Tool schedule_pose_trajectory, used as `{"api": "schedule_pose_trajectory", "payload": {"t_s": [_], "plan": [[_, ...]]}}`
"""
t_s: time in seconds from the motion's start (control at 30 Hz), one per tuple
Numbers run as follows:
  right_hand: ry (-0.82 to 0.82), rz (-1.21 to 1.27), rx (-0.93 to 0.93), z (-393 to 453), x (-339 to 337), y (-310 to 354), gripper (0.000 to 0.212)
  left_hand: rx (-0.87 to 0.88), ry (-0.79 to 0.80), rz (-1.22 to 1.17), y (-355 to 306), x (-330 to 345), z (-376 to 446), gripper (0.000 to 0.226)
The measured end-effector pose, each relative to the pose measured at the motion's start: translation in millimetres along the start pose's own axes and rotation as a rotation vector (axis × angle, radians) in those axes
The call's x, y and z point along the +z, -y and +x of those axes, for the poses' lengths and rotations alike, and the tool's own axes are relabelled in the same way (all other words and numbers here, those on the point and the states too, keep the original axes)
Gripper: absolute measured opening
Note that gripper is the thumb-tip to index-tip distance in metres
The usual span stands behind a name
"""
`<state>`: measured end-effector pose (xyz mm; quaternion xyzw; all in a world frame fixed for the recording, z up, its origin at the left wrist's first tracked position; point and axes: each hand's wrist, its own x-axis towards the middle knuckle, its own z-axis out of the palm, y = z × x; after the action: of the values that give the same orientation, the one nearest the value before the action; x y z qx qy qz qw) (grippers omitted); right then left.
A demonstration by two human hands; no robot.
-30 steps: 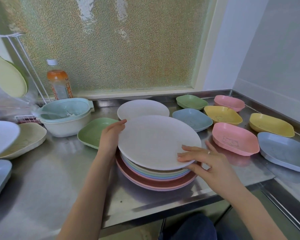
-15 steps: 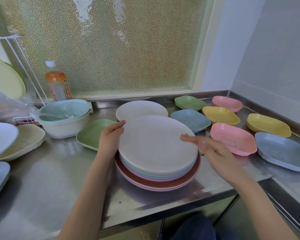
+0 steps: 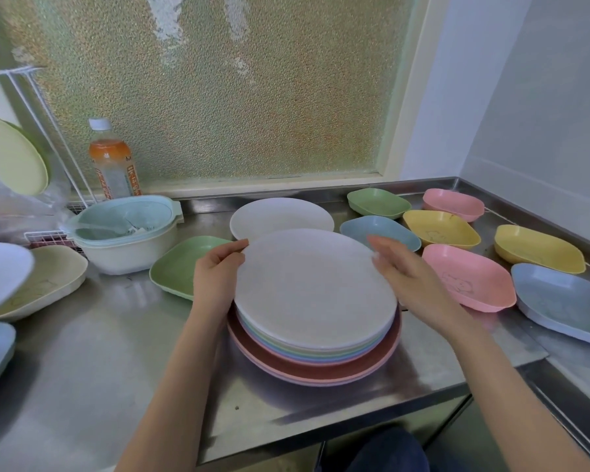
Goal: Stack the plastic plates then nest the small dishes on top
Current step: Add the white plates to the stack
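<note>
Steel counter [image 3: 82, 352] carries the plate stack [image 3: 315, 335]. Left hand [image 3: 218, 277] pinches the white plate [image 3: 314, 287] on top; right hand [image 3: 413, 277] hovers open beside it — square rims before fetching dishes.

Left hand [image 3: 218, 279] sat curled, fingers bent inward, thumb forward. Right hand [image 3: 411, 279] was flat, fingers extended, slightly blurred. Both forearms bare.

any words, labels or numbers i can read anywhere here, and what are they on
Nothing can be read for certain.
Orange drink bottle: its label carries vertical orange characters, too blurred to read.
Pink dish: a faint line drawing inside, no letters.
Yellow dish: a faint drawing, no letters.
Stacked plates: plain, no print.
</note>
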<state>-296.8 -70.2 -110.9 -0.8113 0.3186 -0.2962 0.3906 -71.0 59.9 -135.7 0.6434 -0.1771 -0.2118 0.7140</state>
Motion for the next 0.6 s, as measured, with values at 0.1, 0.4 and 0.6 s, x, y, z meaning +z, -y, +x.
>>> {"api": "schedule_pose_trajectory", "payload": {"t_s": [0.1, 0.4, 0.6], "plan": [[-0.07, 0.035, 0.063, 32, -1, 1, 0.033, 0.01, -0.061, 0.012, 2, 0, 1, 0.028], [0.287, -0.153, 0.205, 126, 27, 0, 0.043, 0.031, -0.126, 0.047, 4, 1, 4, 0.03], [0.383, -0.143, 0.291, 156, 45, -5, 0.036, 0.028, -0.135, 0.038, 4, 3, 4, 0.031]]}}
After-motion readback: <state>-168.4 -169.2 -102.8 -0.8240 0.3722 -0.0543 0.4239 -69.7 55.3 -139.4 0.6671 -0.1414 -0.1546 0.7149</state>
